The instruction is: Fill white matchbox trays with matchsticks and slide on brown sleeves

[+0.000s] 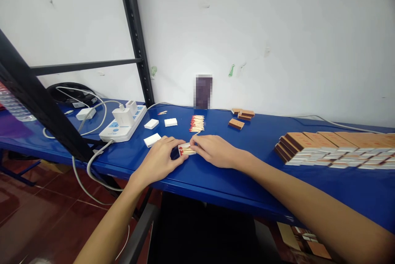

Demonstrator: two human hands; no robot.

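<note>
While left fingers [175, 143] clasp one match tray [186, 148], right fingers [200, 140] bunched, hold unclear; three white boxes [170, 122].

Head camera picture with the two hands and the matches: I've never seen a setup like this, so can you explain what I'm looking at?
There's no machine here. A person wears a camera on their head, looking forward and down at their own bare hands.

On the blue table, the left hand holds a small white tray with matches inside. The right hand has its fingertips at the tray's other end; whether they pinch a match is hard to tell.

Beyond lies a group of red-tipped matches. To the left are three white box pieces and a power strip. To the right is a large stack of matchboxes.
</note>
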